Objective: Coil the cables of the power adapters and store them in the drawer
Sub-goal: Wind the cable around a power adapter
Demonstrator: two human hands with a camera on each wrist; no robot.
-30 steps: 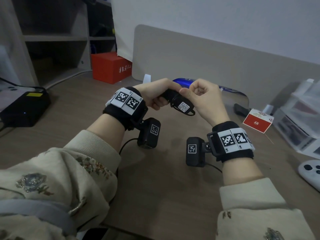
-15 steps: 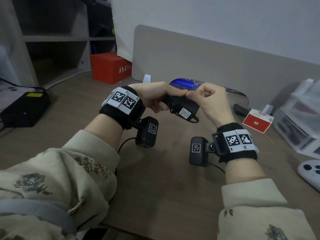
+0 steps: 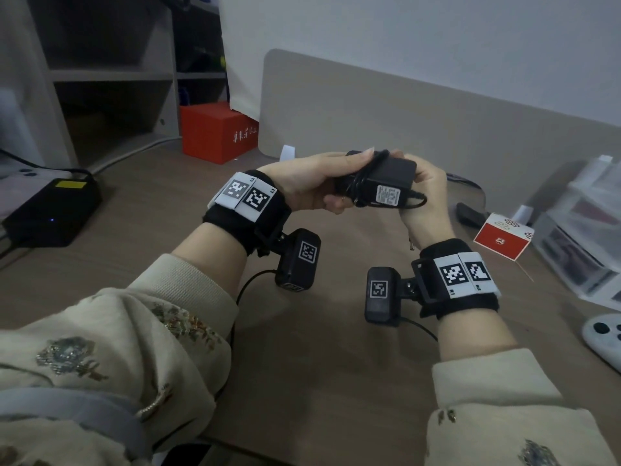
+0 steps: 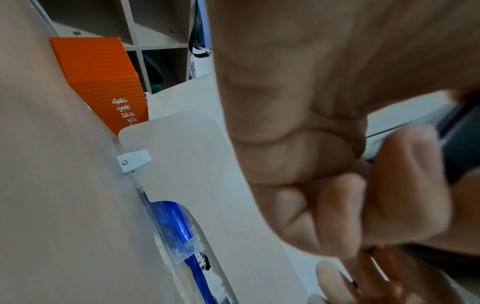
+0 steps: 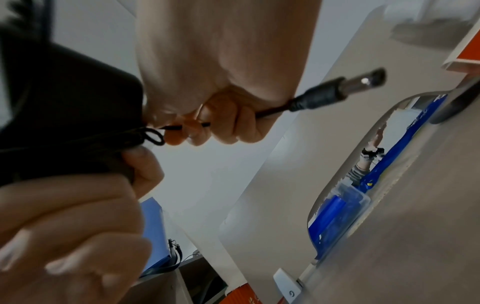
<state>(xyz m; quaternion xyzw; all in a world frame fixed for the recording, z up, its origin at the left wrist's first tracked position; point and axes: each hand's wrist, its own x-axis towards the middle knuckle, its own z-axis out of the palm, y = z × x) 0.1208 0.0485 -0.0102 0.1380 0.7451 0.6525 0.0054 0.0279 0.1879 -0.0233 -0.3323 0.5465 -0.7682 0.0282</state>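
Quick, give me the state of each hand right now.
Left hand: grips the black power adapter with its cable wound round it.
Right hand: pinches the cable near its loose plug end.

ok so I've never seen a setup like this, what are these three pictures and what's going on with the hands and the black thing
These are one moment seen by three cameras on a person. The wide picture comes from a head camera looking down at a brown desk. The other two come from small cameras strapped under each wrist, looking along the fingers.

The left hand and the right hand together hold a black power adapter above the desk, its thin cable wound around it. In the right wrist view, the right hand's fingers grip the cable's loose end, and the metal plug sticks out.

On the desk lie a red box, a black box, clear plastic drawers and a white controller.
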